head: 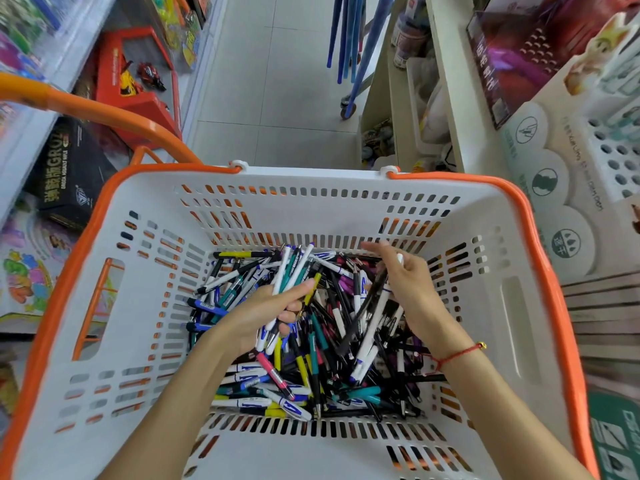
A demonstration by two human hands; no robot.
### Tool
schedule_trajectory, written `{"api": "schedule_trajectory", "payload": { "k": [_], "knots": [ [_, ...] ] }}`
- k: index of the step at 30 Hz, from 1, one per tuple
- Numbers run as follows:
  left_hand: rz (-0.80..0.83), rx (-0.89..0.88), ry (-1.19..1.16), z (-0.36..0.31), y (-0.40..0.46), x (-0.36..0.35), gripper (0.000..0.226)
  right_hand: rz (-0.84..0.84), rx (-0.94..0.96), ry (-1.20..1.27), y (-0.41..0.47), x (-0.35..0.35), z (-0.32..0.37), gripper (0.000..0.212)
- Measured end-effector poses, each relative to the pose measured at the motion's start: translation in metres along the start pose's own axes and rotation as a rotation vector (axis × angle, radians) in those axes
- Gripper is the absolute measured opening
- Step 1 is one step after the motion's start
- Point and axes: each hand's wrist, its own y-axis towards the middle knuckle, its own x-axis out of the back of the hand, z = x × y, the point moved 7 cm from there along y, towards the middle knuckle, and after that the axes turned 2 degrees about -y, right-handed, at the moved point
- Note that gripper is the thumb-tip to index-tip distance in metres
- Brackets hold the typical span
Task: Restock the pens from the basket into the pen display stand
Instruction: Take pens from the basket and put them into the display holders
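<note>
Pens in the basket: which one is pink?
The pink pen lying on the pile just below the left hand, tip toward the near wall of the basket. Its neighbours are white, teal, yellow, blue or black.

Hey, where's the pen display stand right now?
In the head view, the white pen display stand sits at the far right on the shelf, just beyond the orange-rimmed basket, with rows of round holes facing up.

Shop aisle: toy shelves (52,98), basket (346,202).
</note>
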Motion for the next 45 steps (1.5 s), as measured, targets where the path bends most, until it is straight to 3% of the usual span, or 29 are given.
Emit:
{"api": "schedule_trajectory", "payload": {
  "k": [4, 6, 11, 14, 18, 21, 23, 26, 30, 32, 34, 38, 42, 45],
  "knots": [
    [-0.057, 0.019, -0.079, -0.001, -0.001, 0.002, 0.060, -0.267, 0.076, 0.202, -0.006, 0.007, -0.005, 0.032],
    [-0.056, 0.018, -0.117, -0.002, -0.002, -0.002, 0.058, -0.289, 0.127, 0.279, -0.014, 0.001, -0.005, 0.027],
    [-0.158, -0.108, -0.382, -0.007, 0.002, -0.001, 0.039, 0.025, 0.082, 0.311, -0.037, -0.046, -0.010, 0.025],
    [-0.172, -0.154, -0.521, -0.011, 0.001, 0.009, 0.020, 0.219, 0.033, 0.155, -0.043, -0.062, -0.012, 0.040],
    [-0.093, -0.104, -0.491, -0.013, -0.003, 0.012, 0.020, 0.180, -0.038, -0.113, -0.026, -0.051, -0.020, 0.048],
    [0.071, -0.018, -0.528, -0.013, -0.007, 0.001, 0.021, 0.234, -0.317, 0.168, -0.012, -0.042, -0.030, 0.026],
    [0.102, 0.011, -0.457, -0.011, -0.008, -0.001, 0.013, 0.288, -0.403, 0.410, -0.012, -0.042, -0.024, 0.014],
    [0.119, 0.053, -0.360, -0.005, -0.007, -0.002, 0.020, 0.255, -0.224, 0.342, -0.012, -0.031, -0.005, 0.022],
    [0.130, 0.109, -0.266, -0.001, -0.010, -0.003, 0.018, -0.001, 0.462, -0.565, -0.018, -0.014, 0.029, 0.032],
    [0.147, 0.149, -0.268, 0.001, -0.013, -0.007, 0.020, -0.078, 0.668, -0.655, -0.030, -0.015, 0.039, 0.036],
    [0.171, 0.151, -0.265, 0.000, -0.017, -0.013, 0.022, -0.009, 0.734, -0.578, -0.037, -0.024, 0.039, 0.035],
    [0.078, 0.040, -0.377, -0.004, -0.018, -0.016, 0.022, 0.015, 0.869, -0.671, -0.055, -0.043, 0.036, 0.025],
    [0.055, -0.008, -0.418, -0.009, -0.027, -0.019, 0.029, 0.053, 0.806, -0.675, -0.064, -0.046, 0.032, 0.009],
    [0.048, -0.035, -0.354, -0.018, -0.037, -0.026, 0.027, 0.178, 0.747, -0.705, -0.072, -0.045, 0.030, 0.026]
  ]
}}
